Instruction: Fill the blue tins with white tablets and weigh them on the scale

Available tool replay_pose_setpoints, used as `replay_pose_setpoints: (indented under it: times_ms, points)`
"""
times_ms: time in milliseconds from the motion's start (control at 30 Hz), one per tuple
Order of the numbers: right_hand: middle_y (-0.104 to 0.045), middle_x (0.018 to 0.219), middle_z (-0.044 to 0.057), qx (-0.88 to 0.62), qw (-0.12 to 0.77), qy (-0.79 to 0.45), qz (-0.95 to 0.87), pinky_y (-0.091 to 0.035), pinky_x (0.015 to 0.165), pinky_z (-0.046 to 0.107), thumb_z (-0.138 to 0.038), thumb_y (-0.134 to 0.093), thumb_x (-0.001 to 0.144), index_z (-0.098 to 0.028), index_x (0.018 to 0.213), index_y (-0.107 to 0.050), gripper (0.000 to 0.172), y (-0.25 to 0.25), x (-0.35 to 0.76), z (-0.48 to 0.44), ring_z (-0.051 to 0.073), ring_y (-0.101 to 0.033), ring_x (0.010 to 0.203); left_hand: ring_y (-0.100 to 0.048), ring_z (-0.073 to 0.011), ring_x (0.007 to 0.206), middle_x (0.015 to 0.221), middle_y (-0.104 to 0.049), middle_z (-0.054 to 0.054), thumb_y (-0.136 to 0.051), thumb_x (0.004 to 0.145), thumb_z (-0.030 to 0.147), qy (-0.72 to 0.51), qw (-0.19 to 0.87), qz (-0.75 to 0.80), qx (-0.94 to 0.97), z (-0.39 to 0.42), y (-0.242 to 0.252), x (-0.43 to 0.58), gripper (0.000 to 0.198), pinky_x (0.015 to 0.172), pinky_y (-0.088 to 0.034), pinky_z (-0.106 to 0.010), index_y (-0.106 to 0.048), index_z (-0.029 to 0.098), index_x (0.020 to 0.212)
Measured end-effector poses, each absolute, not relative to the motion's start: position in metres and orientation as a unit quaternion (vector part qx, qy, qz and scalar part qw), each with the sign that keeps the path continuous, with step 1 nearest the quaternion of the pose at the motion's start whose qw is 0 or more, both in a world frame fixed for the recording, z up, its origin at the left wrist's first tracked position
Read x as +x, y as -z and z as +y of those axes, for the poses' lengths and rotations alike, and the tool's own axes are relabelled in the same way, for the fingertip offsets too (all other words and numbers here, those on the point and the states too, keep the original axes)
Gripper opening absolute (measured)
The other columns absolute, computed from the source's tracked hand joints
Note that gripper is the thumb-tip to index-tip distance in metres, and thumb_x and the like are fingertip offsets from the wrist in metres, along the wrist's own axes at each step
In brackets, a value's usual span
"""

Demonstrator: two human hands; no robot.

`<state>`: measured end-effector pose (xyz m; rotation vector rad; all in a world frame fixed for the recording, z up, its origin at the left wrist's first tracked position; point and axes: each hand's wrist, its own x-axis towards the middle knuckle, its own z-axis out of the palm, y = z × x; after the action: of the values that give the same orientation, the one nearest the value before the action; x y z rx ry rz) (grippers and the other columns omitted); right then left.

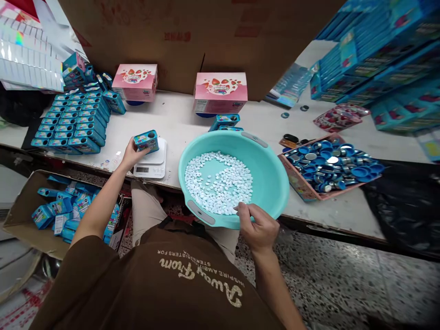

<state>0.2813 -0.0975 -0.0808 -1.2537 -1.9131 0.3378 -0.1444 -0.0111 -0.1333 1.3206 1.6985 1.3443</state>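
Note:
My left hand (130, 153) grips a small blue tin (146, 140) and holds it on top of a white kitchen scale (151, 162). My right hand (258, 229) reaches into a teal basin (271, 178) at its near rim, fingers pinched at the small white tablets (218, 183) that cover the basin's bottom. What the pinch holds is too small to make out.
Rows of blue tins (72, 123) stand at the left of the table, with two pink strawberry boxes (220, 91) behind. A pink tray of blue lids (330, 165) lies right of the basin. A cardboard box of tins (58, 208) sits on the floor at left. Stacked blue cartons (378, 59) fill the far right.

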Motion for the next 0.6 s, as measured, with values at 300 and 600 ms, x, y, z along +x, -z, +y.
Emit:
replay_pose_setpoints:
  times_ms: [300,600]
  points:
    - [-0.067,0.057,0.002,-0.511,0.388,-0.15,-0.752,-0.045,0.056,0.026,-0.029,-0.053,0.095,-0.021,0.064,-0.066,0.035,0.085,0.282,-0.097,0.014,-0.062,0.054,-0.068,-0.0169,0.093,0.093,-0.069,-0.009,-0.045,0.092,0.06,-0.541,0.082,0.745,0.382,-0.066,0.145,-0.184,0.044,0.087,-0.051,-0.029,-0.058,0.019,0.098]
    - [-0.068,0.057,0.003,-0.529,0.355,-0.144,-0.757,-0.045,0.055,0.026,-0.033,-0.054,0.095,-0.021,0.063,-0.067,0.037,0.089,0.282,-0.099,0.016,-0.063,0.054,-0.058,-0.0189,0.072,0.066,-0.059,-0.004,-0.042,0.096,0.041,-0.397,-0.032,0.838,0.374,-0.084,0.185,-0.2,0.035,0.076,-0.041,-0.031,-0.051,0.022,0.067]
